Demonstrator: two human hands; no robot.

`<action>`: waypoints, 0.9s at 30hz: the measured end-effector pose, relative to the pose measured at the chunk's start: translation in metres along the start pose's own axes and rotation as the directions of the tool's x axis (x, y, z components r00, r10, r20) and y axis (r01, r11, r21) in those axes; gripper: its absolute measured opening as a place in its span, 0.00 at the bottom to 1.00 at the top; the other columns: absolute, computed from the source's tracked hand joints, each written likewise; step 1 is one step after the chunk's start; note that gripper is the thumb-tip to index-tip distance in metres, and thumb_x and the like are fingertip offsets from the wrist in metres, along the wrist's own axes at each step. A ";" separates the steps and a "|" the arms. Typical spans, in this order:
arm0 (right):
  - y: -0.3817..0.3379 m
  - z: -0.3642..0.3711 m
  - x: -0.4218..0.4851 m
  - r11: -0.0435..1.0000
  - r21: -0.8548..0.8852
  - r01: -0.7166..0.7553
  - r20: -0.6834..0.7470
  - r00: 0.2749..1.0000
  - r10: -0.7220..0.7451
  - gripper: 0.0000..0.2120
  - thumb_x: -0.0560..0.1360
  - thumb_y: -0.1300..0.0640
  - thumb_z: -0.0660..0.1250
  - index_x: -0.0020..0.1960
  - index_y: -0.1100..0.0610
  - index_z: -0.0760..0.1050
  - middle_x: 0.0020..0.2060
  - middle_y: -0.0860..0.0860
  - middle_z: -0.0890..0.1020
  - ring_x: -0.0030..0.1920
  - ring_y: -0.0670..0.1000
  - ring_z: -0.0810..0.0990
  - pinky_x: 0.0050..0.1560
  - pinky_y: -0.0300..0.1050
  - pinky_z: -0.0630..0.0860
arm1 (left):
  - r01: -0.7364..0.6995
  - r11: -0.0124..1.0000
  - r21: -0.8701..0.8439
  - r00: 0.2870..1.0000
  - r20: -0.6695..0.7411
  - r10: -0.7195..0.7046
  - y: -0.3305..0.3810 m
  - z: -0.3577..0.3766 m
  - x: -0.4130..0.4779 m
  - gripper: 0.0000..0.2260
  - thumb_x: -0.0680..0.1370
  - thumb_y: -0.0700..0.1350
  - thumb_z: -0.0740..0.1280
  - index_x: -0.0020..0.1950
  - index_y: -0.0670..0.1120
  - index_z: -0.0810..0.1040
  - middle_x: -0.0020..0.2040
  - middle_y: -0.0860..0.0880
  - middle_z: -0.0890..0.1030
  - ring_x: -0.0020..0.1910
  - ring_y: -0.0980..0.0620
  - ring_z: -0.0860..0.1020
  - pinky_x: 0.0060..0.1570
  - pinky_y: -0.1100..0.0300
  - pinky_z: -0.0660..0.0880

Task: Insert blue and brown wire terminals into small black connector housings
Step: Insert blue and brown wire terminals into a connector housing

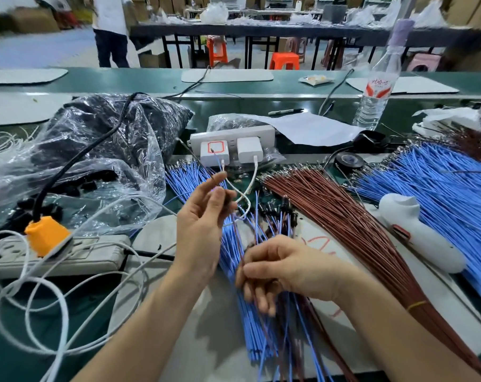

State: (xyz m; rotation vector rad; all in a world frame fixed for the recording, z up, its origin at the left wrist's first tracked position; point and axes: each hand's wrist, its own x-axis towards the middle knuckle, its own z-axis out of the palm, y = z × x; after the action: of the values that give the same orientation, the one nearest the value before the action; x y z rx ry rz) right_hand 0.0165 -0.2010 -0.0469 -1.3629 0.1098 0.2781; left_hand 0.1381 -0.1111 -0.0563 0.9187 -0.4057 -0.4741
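Observation:
My left hand (203, 219) is raised above the bench and pinches a thin wire between thumb and fingertips; what sits at the wire's tip is too small to tell. My right hand (278, 268) lies lower, fingers curled round a bunch of blue and brown wires (261, 232) that end in small black connector housings (284, 208). A bundle of blue wires (234, 255) runs under both hands. A fan of brown wires (352, 224) spreads to the right, with more blue wires (440, 194) beyond it.
A clear plastic bag of black parts (96, 161) sits at the left. White power strips (57, 255) with chargers (214, 153), loose white cables, an orange plug (46, 235), a tape roll (349, 160), a water bottle (377, 89) and a white handheld tool (418, 232) crowd the green bench.

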 end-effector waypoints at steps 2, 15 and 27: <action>-0.003 -0.001 -0.005 0.997 0.016 -0.077 0.169 0.983 0.073 0.09 0.80 0.66 0.58 0.48 0.64 0.76 0.33 0.53 0.82 0.27 0.44 0.80 0.27 0.35 0.76 | -0.015 0.999 -0.033 0.998 -0.065 0.013 0.001 -0.005 0.004 0.09 0.80 0.36 0.60 0.54 0.44 0.78 0.37 0.48 0.81 0.36 0.57 0.78 0.41 0.69 0.76; 0.003 -0.007 0.004 0.986 -0.112 0.122 -0.357 0.921 -0.154 0.07 0.75 0.60 0.68 0.38 0.58 0.80 0.28 0.52 0.79 0.23 0.44 0.73 0.20 0.33 0.64 | -0.315 0.860 0.402 0.945 0.220 0.244 -0.003 0.007 -0.015 0.15 0.78 0.35 0.63 0.62 0.47 0.74 0.42 0.49 0.82 0.39 0.57 0.81 0.46 0.65 0.77; -0.002 -0.007 0.005 0.962 -0.136 0.236 -0.457 0.847 -0.272 0.03 0.73 0.64 0.70 0.44 0.64 0.78 0.33 0.57 0.76 0.24 0.49 0.75 0.23 0.39 0.72 | -0.540 0.678 0.498 0.839 0.378 0.391 -0.010 0.003 -0.018 0.10 0.76 0.46 0.67 0.57 0.55 0.78 0.49 0.57 0.83 0.49 0.55 0.82 0.52 0.59 0.77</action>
State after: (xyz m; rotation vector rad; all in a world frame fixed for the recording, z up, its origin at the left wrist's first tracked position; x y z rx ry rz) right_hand 0.0224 -0.2075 -0.0480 -1.4799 0.3257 -0.2856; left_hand 0.1198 -0.1086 -0.0651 1.3097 -1.0339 0.0451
